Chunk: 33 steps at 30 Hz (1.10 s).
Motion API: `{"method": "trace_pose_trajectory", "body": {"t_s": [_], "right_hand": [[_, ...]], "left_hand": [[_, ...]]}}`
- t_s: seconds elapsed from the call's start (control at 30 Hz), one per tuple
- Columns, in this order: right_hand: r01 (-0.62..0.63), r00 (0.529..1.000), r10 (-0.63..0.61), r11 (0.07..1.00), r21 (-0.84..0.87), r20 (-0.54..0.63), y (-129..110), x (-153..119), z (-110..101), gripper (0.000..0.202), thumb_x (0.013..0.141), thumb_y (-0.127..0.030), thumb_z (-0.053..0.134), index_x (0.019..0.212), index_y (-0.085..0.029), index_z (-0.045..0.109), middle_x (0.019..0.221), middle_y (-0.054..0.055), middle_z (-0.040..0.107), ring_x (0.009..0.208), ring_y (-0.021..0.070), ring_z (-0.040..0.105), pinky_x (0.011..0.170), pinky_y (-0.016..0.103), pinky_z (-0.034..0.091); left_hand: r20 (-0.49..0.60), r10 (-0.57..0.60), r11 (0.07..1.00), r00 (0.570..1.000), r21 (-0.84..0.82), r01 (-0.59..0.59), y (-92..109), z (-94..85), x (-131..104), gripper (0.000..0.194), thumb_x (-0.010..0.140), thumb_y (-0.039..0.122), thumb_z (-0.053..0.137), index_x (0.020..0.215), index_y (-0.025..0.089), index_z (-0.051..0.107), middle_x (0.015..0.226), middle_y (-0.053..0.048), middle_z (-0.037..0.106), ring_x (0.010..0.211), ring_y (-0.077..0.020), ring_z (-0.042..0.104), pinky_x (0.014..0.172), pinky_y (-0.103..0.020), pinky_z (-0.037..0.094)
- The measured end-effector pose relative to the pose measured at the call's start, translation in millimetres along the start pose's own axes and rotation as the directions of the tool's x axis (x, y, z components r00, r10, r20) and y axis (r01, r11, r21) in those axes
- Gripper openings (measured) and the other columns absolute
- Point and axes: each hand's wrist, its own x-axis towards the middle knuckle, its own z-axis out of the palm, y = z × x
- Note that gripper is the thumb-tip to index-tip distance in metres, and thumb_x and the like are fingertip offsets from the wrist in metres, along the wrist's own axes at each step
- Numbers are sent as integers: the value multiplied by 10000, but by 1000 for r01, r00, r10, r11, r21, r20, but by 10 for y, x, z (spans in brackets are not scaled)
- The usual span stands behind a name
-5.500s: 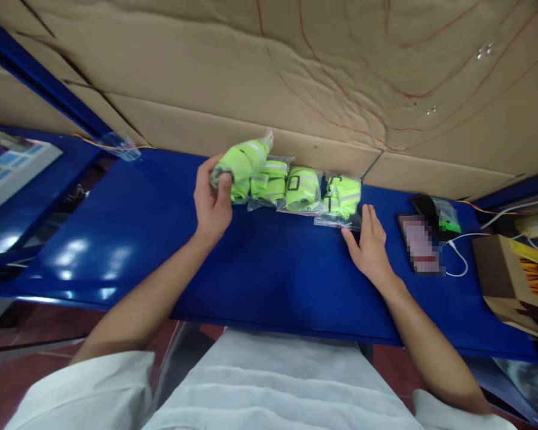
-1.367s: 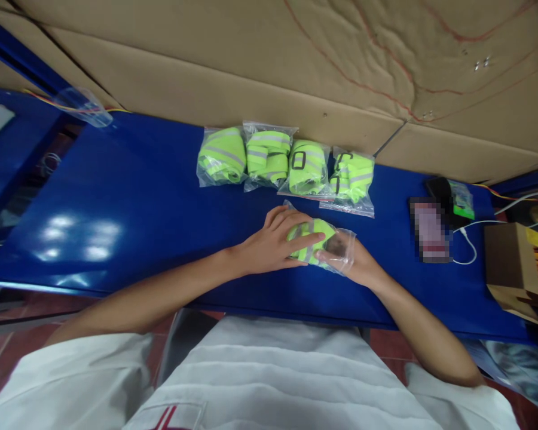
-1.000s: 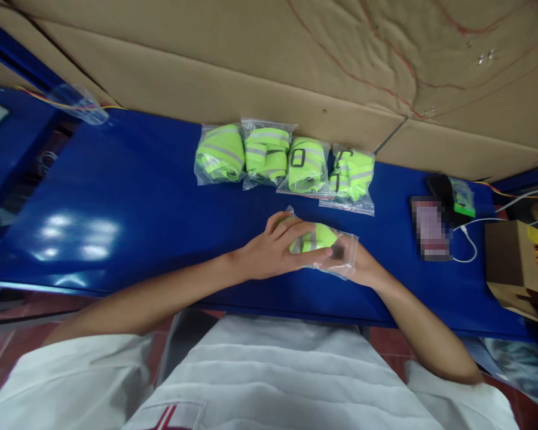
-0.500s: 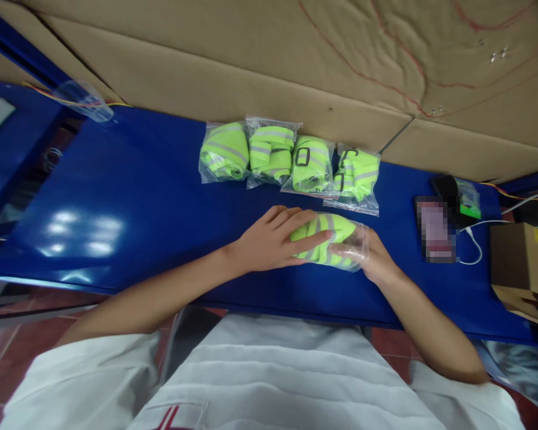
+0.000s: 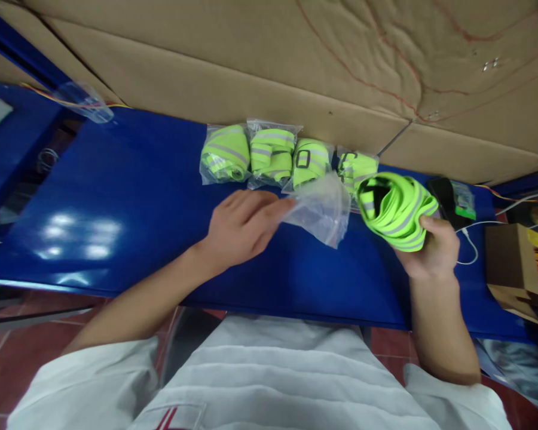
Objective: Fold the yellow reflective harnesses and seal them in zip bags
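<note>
My left hand point(image 5: 246, 227) pinches the corner of a clear plastic bag point(image 5: 320, 209), which hangs to the right of its fingertips and has nothing in it. A rolled yellow-green strap with grey stripes point(image 5: 399, 212) is gripped in my right hand point(image 5: 434, 245), out of the bag, with its coil opening facing left. Behind my hands several bagged straps stand in a row: one at the left point(image 5: 226, 152), one beside it point(image 5: 272, 154), one with a black buckle point(image 5: 311, 160), and one at the right point(image 5: 357, 167), partly covered by the held strap.
The blue table point(image 5: 138, 197) runs against a brown covered panel point(image 5: 197, 71). A clear cup point(image 5: 85, 101) lies at the back left. On the right are a black object point(image 5: 443, 194), a white cable point(image 5: 474, 242) and an open cardboard box point(image 5: 504, 257).
The strap is out of its plastic bag. My right hand has moved right and up with the strap, while my left hand has moved left, holding the bag. The phone is now hidden.
</note>
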Motion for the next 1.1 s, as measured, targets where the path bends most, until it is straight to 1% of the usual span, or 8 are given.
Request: {"method": "trace_pose_trajectory", "body": {"t_s": [0.17, 0.37, 0.5, 0.63, 0.73, 0.9, 1.0, 1.1], "right_hand": [[-111, 994, 112, 991, -73, 15, 152, -55, 146, 315, 682, -428, 864, 813, -191, 705, 698, 38, 663, 577, 157, 568, 548, 294, 435], [-176, 897, 281, 936, -306, 341, 418, -116, 340, 402, 718, -511, 885, 805, -164, 702, 603, -41, 482, 553, 88, 403, 499, 222, 284], [-162, 812, 328, 921, -354, 482, 458, -109, 294, 419, 798, -523, 845, 991, -170, 728, 696, -35, 539, 618, 93, 447, 537, 217, 338], [-178, 763, 379, 902, -394, 523, 428, -119, 269, 499, 823, -547, 823, 1128, -175, 688, 696, -44, 506, 597, 94, 445, 488, 212, 350], [-189, 776, 385, 898, -398, 500, 404, -127, 292, 644, 819, -558, 827, 1301, -202, 591, 738, -45, 531, 585, 100, 464, 460, 214, 378], [-80, 890, 196, 957, -280, 413, 371, -142, 352, 694, 924, -591, 722, 1484, -252, 490, 675, -66, 444, 562, 91, 393, 487, 211, 312], [-8, 977, 49, 981, -193, 206, 363, -142, 355, 512, 986, -592, 635, 1381, -269, 592, 654, -61, 394, 540, 94, 341, 474, 223, 265], [104, 992, -82, 962, -251, 97, 389, -109, 307, 356, 1000, -535, 639, 1224, -262, 680, 639, -54, 392, 537, 104, 370, 489, 240, 300]], "left_hand": [[-91, -297, 941, 950, 140, 308, -216, -156, 56, 377, 1048, 306, 518, 1416, 223, 520, 1241, -87, 696, 1121, -225, 689, 944, -364, 572], [-60, -637, 710, 769, 343, 615, -892, -466, -48, 557, 1007, 552, 515, 1486, 268, 527, 1342, -110, 611, 1262, -342, 586, 1036, -546, 477], [-276, -695, 497, 664, 484, 720, -1491, -352, -432, 686, 824, 641, 676, 1362, 219, 613, 1294, -140, 597, 1207, -405, 529, 1054, -680, 335], [-143, -790, 519, 596, 359, 775, -1838, -163, -841, 838, 742, 799, 722, 1352, 238, 597, 1146, -79, 622, 1098, -306, 534, 977, -534, 352], [-79, -824, 527, 561, 258, 810, -1809, -184, -884, 1020, 648, 823, 792, 1443, 234, 543, 1226, -95, 623, 1087, -292, 536, 926, -486, 370], [-6, -780, 604, 626, 257, 755, -1455, -336, -584, 824, 921, 717, 615, 1572, 253, 415, 1517, -71, 474, 1377, -356, 462, 1073, -546, 326], [-19, -639, 733, 769, 285, 617, -1241, -313, -438, 634, 978, 602, 609, 1496, 249, 512, 1527, -60, 493, 1391, -334, 459, 1122, -552, 323], [71, -401, 891, 913, 264, 370, -960, -189, -328, 424, 1017, 416, 598, 1407, 249, 593, 1438, -100, 612, 1314, -305, 558, 1077, -514, 398]]}}
